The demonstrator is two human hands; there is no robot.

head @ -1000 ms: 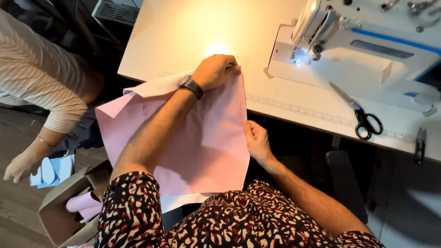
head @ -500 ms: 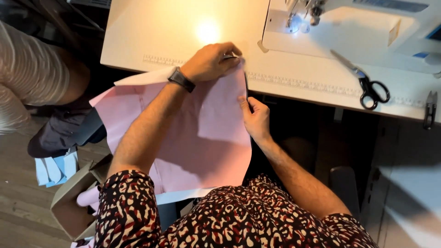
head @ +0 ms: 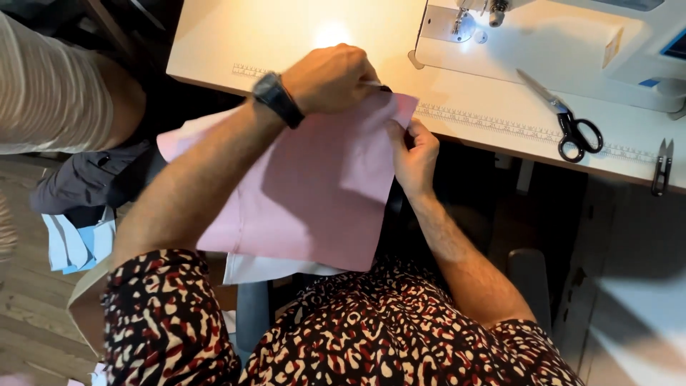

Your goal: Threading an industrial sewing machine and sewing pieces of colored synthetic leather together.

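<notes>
A piece of pink fabric [head: 314,186] hangs from the front edge of the pale sewing table [head: 236,36] down over my lap. My left hand [head: 332,77], with a dark watch on its wrist, grips the fabric's top edge at the table edge. My right hand [head: 413,154] pinches the fabric's right edge just below the top corner. A white layer [head: 264,270] shows under the pink one at the bottom.
A white sewing machine [head: 543,36] with its lamp on stands at the back right. Black-handled scissors [head: 568,121] and small snips [head: 661,168] lie on the table's right part. A seated person in a striped top [head: 50,93] is at the left. Blue fabric pieces [head: 75,243] lie below.
The view has shifted down and left. My right hand has moved up along the fabric's right edge toward the top corner. My left hand keeps its hold at the table edge.
</notes>
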